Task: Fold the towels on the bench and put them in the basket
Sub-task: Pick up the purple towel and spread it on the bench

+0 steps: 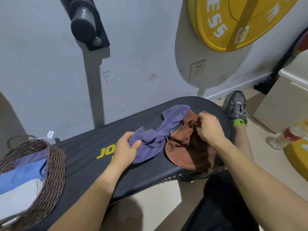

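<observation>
Head view: a person sits astride a black padded worktop (83, 157), both forearms reaching forward over it.
Left grip: the left hand (126, 147) has fingers and thumb curled round a bunched end of the purple towel (160, 134), pinching the cloth against the palm.
Right grip: the right hand (210, 129) is closed, knuckles up, with a fold of the brown towel (188, 152) gathered inside the fingers.
Purple towel: crumpled and twisted, it runs from the left grip away and rightward, its far end lying flat just beyond the right grip; it rests on the worktop.
Brown towel: lies directly under and around the right grip, rumpled, one edge hanging over the near side of the worktop; it touches the purple towel between the two grips.
Basket: a dark woven basket (55, 165) stands on the worktop well to the left of the left grip; it holds folded cloth in blue (21, 177), pale grey and purple.
Worktop marking: yellow lettering, partly hidden by the left hand.
Surroundings: a grey shoe (236, 105) with a green sock beyond the right grip; a yellow plate (233, 22) against the wall; a bottle (286, 135) on the floor at right.
</observation>
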Tool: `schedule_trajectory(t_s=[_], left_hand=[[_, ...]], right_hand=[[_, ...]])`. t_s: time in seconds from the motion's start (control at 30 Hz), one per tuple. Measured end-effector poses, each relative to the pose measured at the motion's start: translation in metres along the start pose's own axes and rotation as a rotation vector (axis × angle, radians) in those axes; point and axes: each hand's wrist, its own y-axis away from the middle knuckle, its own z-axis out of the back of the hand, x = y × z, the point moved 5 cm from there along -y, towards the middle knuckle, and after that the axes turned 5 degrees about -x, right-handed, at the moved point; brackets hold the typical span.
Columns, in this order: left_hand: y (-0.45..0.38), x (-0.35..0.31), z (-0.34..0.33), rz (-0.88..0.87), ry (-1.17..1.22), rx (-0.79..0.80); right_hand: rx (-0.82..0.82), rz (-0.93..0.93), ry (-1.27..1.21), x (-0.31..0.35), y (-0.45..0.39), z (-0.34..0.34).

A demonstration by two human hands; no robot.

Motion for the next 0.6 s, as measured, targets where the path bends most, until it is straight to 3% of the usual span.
schedule_trajectory(t_s=[0.07,0.17,0.27,0.37,0.47,0.6], left_hand=[[0.009,0.010,0.021,0.012,-0.034,-0.017],[0.029,0.030,0.047,0.016,-0.074,-0.034],[0.052,0.058,0.075,0.057,-0.096,-0.077],[0.079,0.090,0.099,0.158,-0.022,-0.153],[0.108,0.118,0.118,0.258,0.119,-0.292],[0.149,0.153,0.135,0.425,0.243,-0.452]], right_hand=[[-0.127,-0.057,0.007,0.005,-0.013,0.014],[-0.124,-0.119,0.047,0.019,-0.008,0.006],[-0.114,0.061,-0.014,0.063,0.027,-0.021],[0.124,0.262,-0.244,0.116,0.077,-0.066],[0.372,0.388,-0.325,0.158,0.129,-0.109],[0.517,0.467,-0.287,0.196,0.180,-0.152]])
